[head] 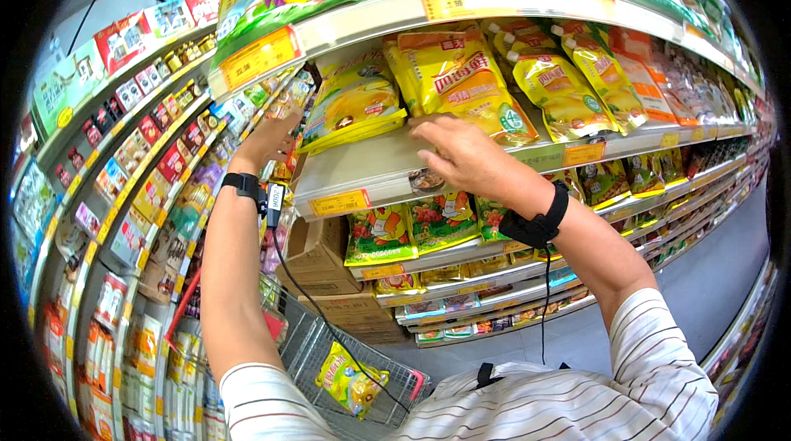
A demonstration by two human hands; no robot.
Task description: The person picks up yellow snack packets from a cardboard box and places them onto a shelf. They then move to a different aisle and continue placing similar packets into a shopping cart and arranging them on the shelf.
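Observation:
My left hand point(269, 139) is raised at the left end of the shelf, its fingers beside a yellow seasoning bag point(354, 100); whether it touches the bag is hard to tell. It seems to hold nothing. My right hand point(456, 147) is over the shelf board with its fingers apart, at the lower edge of a large yellow and red seasoning bag point(460, 86), and grips nothing. Right of that bag lie yellow spouted pouches point(559, 92). Both wrists wear black straps with cables.
A wire shopping cart point(309, 342) with a yellow bag point(352, 379) in it stands below. Cardboard boxes point(321, 252) are stacked at the shelf's end. The shelf edge above point(383, 12) bears price tags. Green bags point(442, 222) lie one shelf down. More stocked shelves point(123, 175) curve along the left.

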